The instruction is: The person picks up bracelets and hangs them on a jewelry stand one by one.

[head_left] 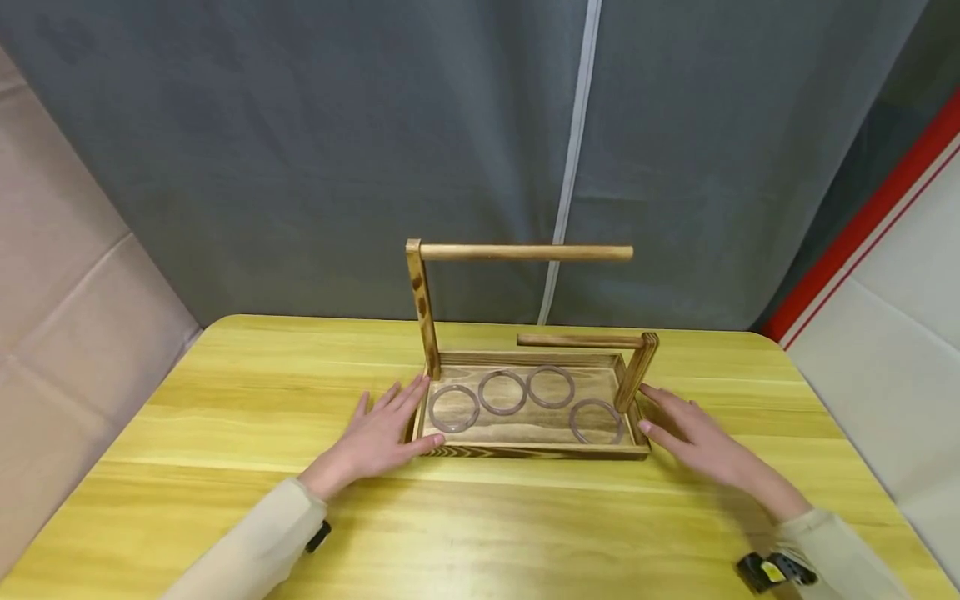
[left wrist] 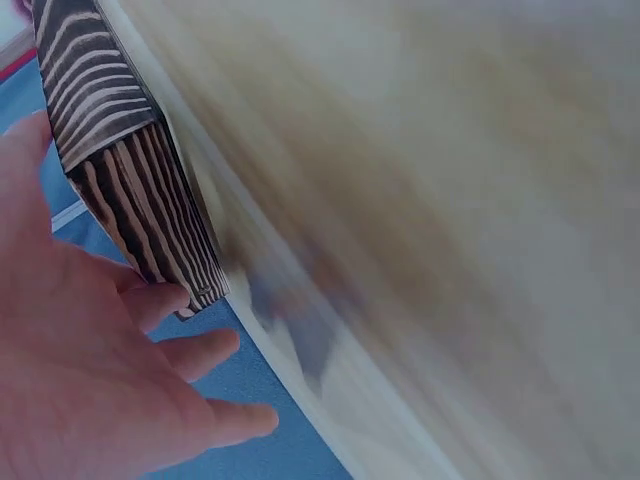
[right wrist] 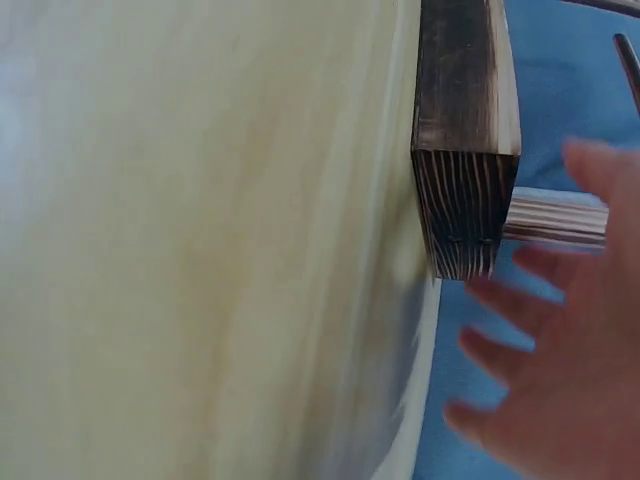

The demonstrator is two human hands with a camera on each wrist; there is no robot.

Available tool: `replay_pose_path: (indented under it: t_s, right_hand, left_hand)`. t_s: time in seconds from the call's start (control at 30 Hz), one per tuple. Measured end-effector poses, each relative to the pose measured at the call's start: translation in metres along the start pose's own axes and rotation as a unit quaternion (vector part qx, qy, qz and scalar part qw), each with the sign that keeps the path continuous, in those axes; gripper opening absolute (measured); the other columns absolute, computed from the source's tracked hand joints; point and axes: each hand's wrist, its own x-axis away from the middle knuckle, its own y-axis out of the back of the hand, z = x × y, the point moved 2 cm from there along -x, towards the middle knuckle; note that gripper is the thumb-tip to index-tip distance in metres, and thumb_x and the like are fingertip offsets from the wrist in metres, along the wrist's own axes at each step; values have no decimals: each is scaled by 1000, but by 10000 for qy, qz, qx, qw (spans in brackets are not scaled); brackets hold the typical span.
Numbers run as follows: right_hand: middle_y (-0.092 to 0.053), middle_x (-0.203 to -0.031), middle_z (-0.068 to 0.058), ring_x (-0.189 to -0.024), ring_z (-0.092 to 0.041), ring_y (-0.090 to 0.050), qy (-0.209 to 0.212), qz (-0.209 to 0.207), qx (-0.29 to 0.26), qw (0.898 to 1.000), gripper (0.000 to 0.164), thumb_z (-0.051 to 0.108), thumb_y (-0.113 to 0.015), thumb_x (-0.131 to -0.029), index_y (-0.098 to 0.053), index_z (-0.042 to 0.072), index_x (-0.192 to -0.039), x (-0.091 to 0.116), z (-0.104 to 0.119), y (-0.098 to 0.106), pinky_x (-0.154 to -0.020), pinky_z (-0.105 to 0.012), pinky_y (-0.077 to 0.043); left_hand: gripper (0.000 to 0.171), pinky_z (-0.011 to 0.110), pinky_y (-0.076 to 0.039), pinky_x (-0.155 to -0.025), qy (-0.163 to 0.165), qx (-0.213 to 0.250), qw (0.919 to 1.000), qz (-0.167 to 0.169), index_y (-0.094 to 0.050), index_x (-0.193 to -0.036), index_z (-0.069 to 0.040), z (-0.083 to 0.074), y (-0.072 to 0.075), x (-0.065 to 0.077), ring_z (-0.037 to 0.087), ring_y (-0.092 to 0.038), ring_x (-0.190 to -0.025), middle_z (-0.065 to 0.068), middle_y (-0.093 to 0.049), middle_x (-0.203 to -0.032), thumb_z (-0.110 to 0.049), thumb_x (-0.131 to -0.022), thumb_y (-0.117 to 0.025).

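A shallow wooden tray [head_left: 532, 452] with dark burnt grain sits on the table. Its tall post [head_left: 422, 308] at the left carries a long horizontal rod [head_left: 525, 252]; a short post [head_left: 637, 372] at the right carries a lower rod [head_left: 577, 341]. Several translucent rings [head_left: 453, 429] lie flat inside. My left hand [head_left: 378, 437] touches the tray's left end, fingers spread along the side and thumb at the front corner. At the right end, my right hand [head_left: 701, 442] has its extended fingertips close beside the wall. In the right wrist view, loose fingers [right wrist: 510, 305] spread beside the tray's corner [right wrist: 465, 200].
The yellow wood-grain table [head_left: 480, 525] has rounded far corners. A grey curtain [head_left: 300, 167] hangs behind it. Pale padded panels [head_left: 67, 317] stand on the left, and a white panel with a red band [head_left: 870, 208] on the right.
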Motion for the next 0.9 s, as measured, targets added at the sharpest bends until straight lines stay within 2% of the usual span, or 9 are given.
replay_pose_path:
  t_s: [0.07, 0.13, 0.27, 0.43, 0.57, 0.7, 0.9]
  right_hand:
    - [-36, -145, -30, -132, -50, -31, 1, 187, -206, 9996, 65, 28, -60, -97, -34, -6, -146, 3, -1, -2, -103, -63, -26]
    - [-34, -147, -28, -133, -47, -32, -20, 315, -328, 9990, 69, 30, -63, -95, -32, -5, -147, 5, -3, -4, -106, -49, -30]
    - [-33, -150, -25, -134, -44, -32, 5, 363, -385, 9986, 73, 31, -65, -94, -31, -2, -149, 6, -3, -4, -105, -30, -29]
    - [-35, -149, -23, -133, -42, -35, 90, 256, -339, 9991, 72, 31, -66, -93, -33, 0, -149, 5, -1, -5, -104, -27, -30]
    - [-36, -148, -24, -133, -42, -36, 180, 201, -318, 9991, 72, 30, -67, -93, -33, -1, -148, 4, 0, -6, -105, -36, -33]
    - [-36, -148, -25, -133, -43, -35, 220, 195, -320, 9991, 73, 30, -67, -93, -32, -2, -148, 3, 0, -7, -103, -54, -32]
    - [-33, -149, -26, -134, -45, -32, 143, 308, -412, 9986, 75, 32, -66, -93, -30, -3, -149, 4, -4, -4, -104, -59, -28]
  left_hand:
    - [90, 67, -4, -107, -50, 268, 9996, 48, -13, -156, -11, 0, -1, 1, 43, -21, -140, 10, -17, -159, -61, -92, -51]
    - [90, 66, -4, -108, -119, 515, 9986, 85, -13, -156, -9, 0, -1, 0, 43, -20, -140, 12, -16, -158, -58, -92, -53]
    - [91, 64, -3, -109, -208, 893, 9956, 184, -10, -156, -7, 2, -1, 0, 42, -17, -141, 14, -14, -159, -54, -92, -56]
    - [91, 65, -3, -108, -314, 1145, 9925, 301, -10, -155, -3, 8, 1, -3, 44, -14, -141, 17, -13, -158, -50, -94, -57]
    - [88, 66, -3, -107, -369, 1234, 9911, 331, -10, -154, -1, 11, 3, -4, 46, -13, -141, 19, -13, -157, -44, -95, -58]
    - [88, 66, -3, -107, -350, 1288, 9904, 367, -9, -154, -1, 10, 4, -4, 47, -12, -140, 21, -13, -157, -42, -95, -58]
    - [88, 66, -5, -107, -336, 1348, 9896, 370, -8, -154, 0, 5, 3, -2, 47, -14, -140, 22, -12, -157, -43, -96, -58]
